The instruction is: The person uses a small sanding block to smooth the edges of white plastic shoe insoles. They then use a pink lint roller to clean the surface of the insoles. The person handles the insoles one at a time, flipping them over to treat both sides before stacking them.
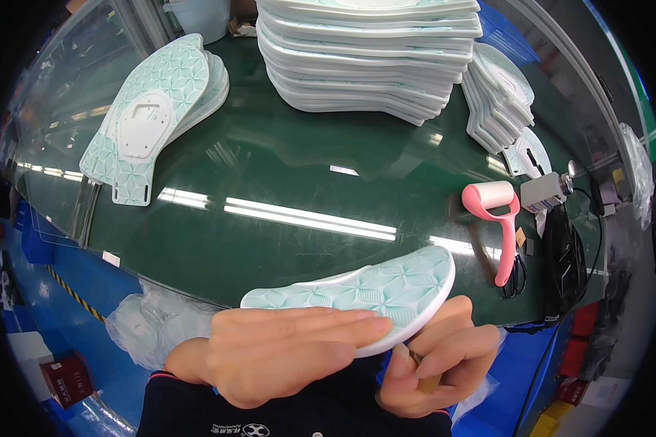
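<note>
Close to my body, a curved plastic panel with a mint-green raised flower pattern and a white rim is tilted up off the table. My left hand holds it, fingers stretched together across the patterned face. At the panel's lower right edge my right hand is closed in a pinch. Between its thumb and fingers shows a small tan piece with a dark edge; its kind is mostly hidden. The thumb lies by the white rim.
A tall stack of similar panels stands at the back of the green table. More panels lie at the left and back right. On the right are a pink-handled roller, a pump bottle and a black cable.
</note>
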### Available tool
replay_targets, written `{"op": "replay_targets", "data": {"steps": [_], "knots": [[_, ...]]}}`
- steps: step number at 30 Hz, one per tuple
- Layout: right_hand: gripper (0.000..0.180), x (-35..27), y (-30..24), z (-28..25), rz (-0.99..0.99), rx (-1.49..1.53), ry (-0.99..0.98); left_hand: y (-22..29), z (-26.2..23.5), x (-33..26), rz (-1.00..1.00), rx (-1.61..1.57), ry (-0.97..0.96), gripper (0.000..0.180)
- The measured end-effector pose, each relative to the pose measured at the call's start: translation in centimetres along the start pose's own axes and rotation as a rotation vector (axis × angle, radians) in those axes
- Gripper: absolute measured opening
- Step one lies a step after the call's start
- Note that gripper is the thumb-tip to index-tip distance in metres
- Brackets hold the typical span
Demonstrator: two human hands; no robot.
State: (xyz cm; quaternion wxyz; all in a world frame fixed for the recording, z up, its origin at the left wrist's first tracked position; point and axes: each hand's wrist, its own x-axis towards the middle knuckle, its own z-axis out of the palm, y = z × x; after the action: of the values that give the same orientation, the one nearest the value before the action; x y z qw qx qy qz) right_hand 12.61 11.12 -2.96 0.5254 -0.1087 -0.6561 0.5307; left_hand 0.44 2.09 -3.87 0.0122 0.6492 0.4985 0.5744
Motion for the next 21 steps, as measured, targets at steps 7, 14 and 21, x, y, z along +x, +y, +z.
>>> {"op": "replay_targets", "data": {"steps": [7, 14, 21], "knots": [[0.033, 0.6, 0.0, -0.3, -0.063, 0.034, -0.043, 0.4, -0.9, 0.9, 0.005, -0.031, -0.167, 0.066], [0.029, 0.4, -0.1, -0.3, -0.061, 0.239, -0.022, 1.4, -2.1, 1.6, -0.033, -0.090, -0.215, 0.069], [0.030, -0.4, 0.4, -0.8, -0.097, 0.133, -0.018, 1.3, -2.7, 1.7, -0.050, -0.075, -0.284, 0.069]]}}
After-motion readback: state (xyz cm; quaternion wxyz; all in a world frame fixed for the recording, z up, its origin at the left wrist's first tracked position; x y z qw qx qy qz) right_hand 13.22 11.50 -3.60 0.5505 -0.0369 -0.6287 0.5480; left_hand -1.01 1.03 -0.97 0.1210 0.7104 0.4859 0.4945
